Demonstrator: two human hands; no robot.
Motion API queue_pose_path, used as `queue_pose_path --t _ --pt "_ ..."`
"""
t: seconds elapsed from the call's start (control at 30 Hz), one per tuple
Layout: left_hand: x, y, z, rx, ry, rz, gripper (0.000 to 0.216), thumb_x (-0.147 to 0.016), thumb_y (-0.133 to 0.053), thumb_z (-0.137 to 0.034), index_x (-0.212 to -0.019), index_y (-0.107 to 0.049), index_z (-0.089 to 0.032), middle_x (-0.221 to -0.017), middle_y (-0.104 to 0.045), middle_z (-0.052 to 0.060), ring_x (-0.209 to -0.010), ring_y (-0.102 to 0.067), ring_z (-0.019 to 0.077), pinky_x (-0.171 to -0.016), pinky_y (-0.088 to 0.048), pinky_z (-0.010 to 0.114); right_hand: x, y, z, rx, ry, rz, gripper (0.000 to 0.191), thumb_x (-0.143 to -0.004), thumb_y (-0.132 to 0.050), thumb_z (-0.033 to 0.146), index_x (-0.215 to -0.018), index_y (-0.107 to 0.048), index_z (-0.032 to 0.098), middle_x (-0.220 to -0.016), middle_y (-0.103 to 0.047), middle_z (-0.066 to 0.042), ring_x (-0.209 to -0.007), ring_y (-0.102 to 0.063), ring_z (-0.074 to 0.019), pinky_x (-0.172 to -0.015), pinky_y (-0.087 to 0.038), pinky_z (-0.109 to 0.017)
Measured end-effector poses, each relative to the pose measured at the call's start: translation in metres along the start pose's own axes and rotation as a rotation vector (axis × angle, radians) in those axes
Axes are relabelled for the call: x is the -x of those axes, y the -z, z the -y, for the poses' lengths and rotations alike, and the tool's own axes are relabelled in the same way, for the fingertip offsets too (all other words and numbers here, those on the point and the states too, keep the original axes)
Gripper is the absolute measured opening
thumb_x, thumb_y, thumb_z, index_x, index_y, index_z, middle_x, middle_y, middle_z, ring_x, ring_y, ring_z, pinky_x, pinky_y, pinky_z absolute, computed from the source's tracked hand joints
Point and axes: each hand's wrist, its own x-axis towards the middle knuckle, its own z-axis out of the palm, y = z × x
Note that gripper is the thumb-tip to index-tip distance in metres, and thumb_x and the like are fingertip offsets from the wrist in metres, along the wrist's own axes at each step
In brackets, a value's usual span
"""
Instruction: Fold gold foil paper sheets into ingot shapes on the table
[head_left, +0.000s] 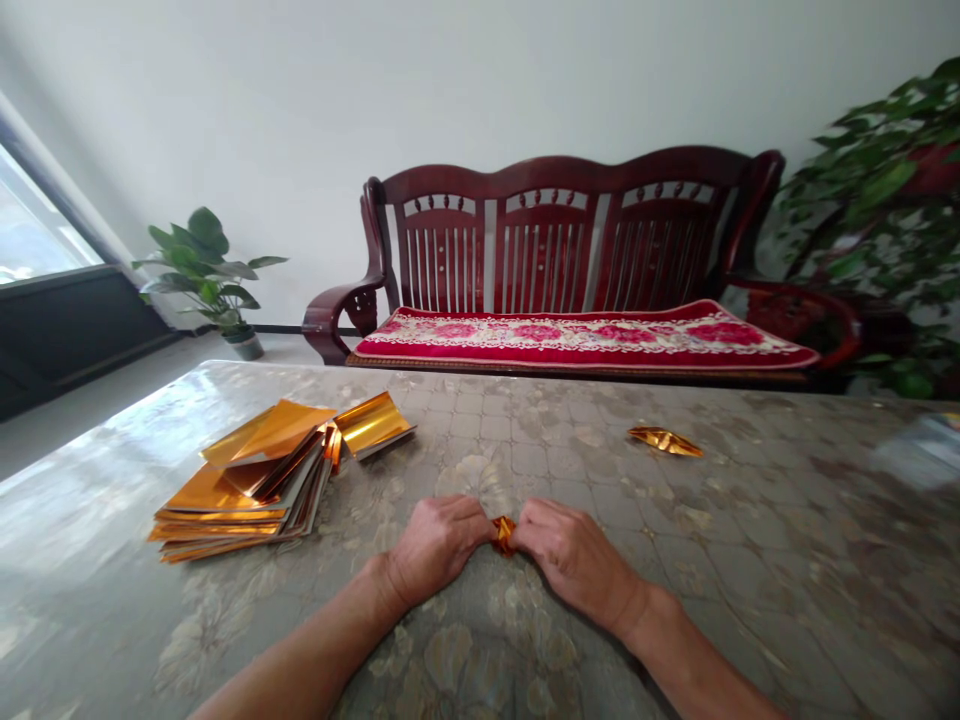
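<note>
Between my two hands, just above the table, is a small piece of folded gold foil paper. My left hand pinches its left end, and my right hand pinches its right end. Only the crumpled, shiny middle shows; the ends are hidden by my fingers. To the left lies a stack of gold foil paper sheets, loosely piled, with one curled sheet at its right side. A finished-looking folded foil piece, pointed at both ends, rests farther back on the right.
A patterned cover lies over the table. Some clear plastic is at the right edge. Beyond the table stands a dark red wooden bench with a red floral cushion. Potted plants flank it.
</note>
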Motion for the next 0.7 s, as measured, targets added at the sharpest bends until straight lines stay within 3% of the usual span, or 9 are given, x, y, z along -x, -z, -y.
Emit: queue_pose_path --t 0.47,0.7 --pt "-0.001 -0.002 0.000 -0.060 0.000 0.025 0.031 -0.100 -0.039 -0.020 -0.088 -0.067 -0.021 -0.074 -0.063 0.001 -0.069 -0.057 0.0143 -0.065 -0.042 0.023 -0.004 -0.011 0.001 0.055 0.052 -0.062 0.024 -0.095 -0.050 0.012 -0.075 -0.060 0.019 -0.073 -0.058 -0.001 -0.073 -0.054 -0.0152 -0.066 -0.038 -0.026" --pt "-0.002 -0.003 0.001 0.079 0.144 -0.224 0.022 -0.100 -0.044 -0.022 -0.095 -0.066 -0.021 -0.089 -0.070 0.003 -0.080 -0.065 0.0121 -0.074 -0.048 0.021 -0.003 -0.004 -0.007 0.023 -0.052 -0.302 0.020 -0.097 -0.047 0.015 -0.092 -0.065 0.020 -0.084 -0.062 -0.003 -0.081 -0.058 -0.0168 -0.073 -0.045 -0.027"
